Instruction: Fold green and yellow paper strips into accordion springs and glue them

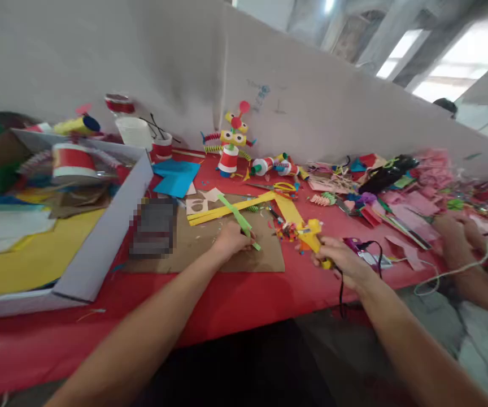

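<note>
We count one yellow glue gun (pixel 312 234), one cardboard sheet (pixel 265 261), one white box (pixel 114 229), one plain white cup (pixel 134 133), two lying cup figures (pixel 263 167) — for green paper strips (pixel 236 213), one or two, we cannot tell.

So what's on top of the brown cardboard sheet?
Pale paper scraps, yellow paper strips and a blurred dark object lie at least partly on the cardboard sheet. The left hand holds a green paper strip over it. The hand hides what's beneath.
</note>
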Available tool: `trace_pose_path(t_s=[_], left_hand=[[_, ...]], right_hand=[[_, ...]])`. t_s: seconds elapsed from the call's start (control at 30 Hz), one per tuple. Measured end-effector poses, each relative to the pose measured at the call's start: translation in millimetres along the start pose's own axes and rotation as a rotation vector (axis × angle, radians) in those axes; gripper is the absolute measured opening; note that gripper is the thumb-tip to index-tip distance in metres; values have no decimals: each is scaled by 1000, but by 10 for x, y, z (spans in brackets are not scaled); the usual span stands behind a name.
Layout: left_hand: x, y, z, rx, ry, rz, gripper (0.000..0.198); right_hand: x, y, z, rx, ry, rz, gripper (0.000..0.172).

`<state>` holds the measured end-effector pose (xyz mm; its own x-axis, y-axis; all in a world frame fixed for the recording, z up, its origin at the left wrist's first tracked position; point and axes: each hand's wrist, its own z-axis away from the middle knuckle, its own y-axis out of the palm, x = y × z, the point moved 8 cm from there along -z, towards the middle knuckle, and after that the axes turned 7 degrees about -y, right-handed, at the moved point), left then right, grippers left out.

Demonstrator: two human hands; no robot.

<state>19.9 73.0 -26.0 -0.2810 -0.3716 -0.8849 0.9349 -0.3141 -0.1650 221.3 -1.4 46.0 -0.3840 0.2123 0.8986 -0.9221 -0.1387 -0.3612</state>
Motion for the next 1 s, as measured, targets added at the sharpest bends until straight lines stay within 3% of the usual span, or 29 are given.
trace_pose_path(t_s=[0.13,0.3,0.7,1.0], left_hand=[[-16,-20,-14,-27,46,-136,11],[-12,-30,-27,-33,64,-139,13],[-71,-55,-41,-72,177,-275,14],[-64,-39,-56,-66,166,-299,16]], right_hand=[[7,245,56,112,-59,139,33],[-29,380,43,176,-145,220,41],[-94,394,-42,181,-182,273,37],[-66,392,-45,186,-192,333,37]])
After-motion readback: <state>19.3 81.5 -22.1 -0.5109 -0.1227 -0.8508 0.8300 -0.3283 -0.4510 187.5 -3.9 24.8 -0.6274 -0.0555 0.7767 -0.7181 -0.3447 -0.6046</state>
